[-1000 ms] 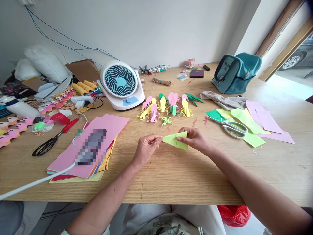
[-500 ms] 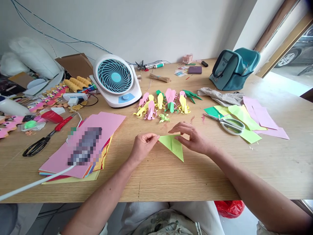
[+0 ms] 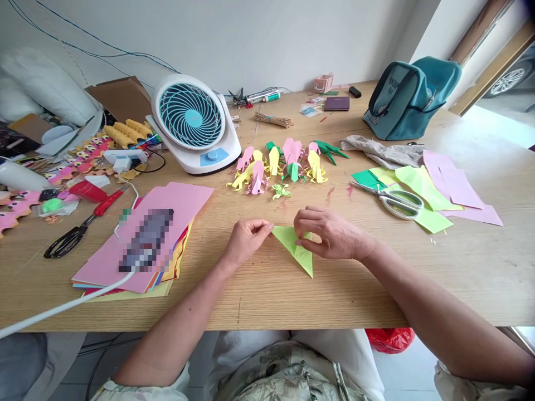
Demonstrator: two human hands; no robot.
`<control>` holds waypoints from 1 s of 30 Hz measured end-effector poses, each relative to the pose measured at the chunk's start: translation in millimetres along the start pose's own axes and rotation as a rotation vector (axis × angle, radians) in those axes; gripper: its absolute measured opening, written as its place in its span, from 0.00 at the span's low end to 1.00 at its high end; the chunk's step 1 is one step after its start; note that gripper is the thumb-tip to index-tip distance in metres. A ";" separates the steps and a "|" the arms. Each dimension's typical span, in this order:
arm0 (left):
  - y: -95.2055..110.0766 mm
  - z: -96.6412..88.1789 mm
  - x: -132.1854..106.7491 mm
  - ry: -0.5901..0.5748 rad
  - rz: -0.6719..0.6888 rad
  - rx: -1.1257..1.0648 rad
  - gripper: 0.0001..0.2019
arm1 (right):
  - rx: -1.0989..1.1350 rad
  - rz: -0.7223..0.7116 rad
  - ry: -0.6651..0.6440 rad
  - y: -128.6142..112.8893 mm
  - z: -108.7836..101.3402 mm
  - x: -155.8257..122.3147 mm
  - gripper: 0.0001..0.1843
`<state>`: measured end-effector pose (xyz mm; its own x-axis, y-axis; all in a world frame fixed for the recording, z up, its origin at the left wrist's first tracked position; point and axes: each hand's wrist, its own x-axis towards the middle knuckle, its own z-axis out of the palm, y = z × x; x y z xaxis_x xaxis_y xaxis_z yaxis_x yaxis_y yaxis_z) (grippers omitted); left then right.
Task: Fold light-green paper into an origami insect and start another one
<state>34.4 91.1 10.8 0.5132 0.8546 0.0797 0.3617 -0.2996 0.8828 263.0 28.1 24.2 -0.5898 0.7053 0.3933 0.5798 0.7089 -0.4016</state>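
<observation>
A folded light-green paper triangle [image 3: 297, 249] lies on the wooden table [image 3: 292, 295] in front of me, its point toward me. My left hand [image 3: 246, 238] pinches its left corner between thumb and fingers. My right hand [image 3: 330, 234] lies curled over its right side, fingertips pressing the paper down. Behind them stands a cluster of finished paper figures [image 3: 284, 164] in pink, yellow and green.
A stack of coloured paper [image 3: 142, 245] with a blurred object and white cable lies left. Black-and-red scissors [image 3: 79, 228] lie further left, white scissors [image 3: 397, 201] and paper offcuts right. A desk fan [image 3: 192, 125], a teal bag [image 3: 407, 97] and clutter line the back.
The green paper went from held flat between both hands to lying on the table as a triangle. My right hand has moved over it and presses on it.
</observation>
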 end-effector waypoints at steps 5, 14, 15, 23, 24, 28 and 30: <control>0.8 -2.1 0.9 0.003 -0.033 0.024 0.16 | -0.030 0.041 -0.068 1.7 -0.4 -2.7 0.10; -9.7 -0.6 2.1 -0.033 -0.024 0.225 0.13 | 0.198 0.106 -0.216 2.2 4.0 -4.0 0.12; -8.7 -0.9 1.5 -0.039 -0.030 0.261 0.13 | 0.227 0.118 -0.234 2.7 4.8 -4.1 0.12; -4.0 -5.5 -3.4 -0.148 -0.031 0.551 0.08 | 0.367 0.248 -0.365 1.1 5.6 -4.0 0.06; -4.7 -6.0 -3.8 -0.155 -0.023 0.567 0.08 | 0.378 0.263 -0.377 -0.4 4.9 -3.5 0.07; -6.7 -6.5 -4.9 -0.190 0.020 0.585 0.09 | 0.405 0.337 -0.423 -6.8 2.1 -0.9 0.07; -7.0 -5.6 -5.2 -0.195 0.044 0.577 0.09 | 0.475 0.419 -0.478 -9.3 0.8 0.6 0.04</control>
<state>24.8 91.1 6.8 0.6507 0.7589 -0.0242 0.6724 -0.5611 0.4828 256.8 21.9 27.5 -0.6156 0.7559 -0.2228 0.5684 0.2300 -0.7900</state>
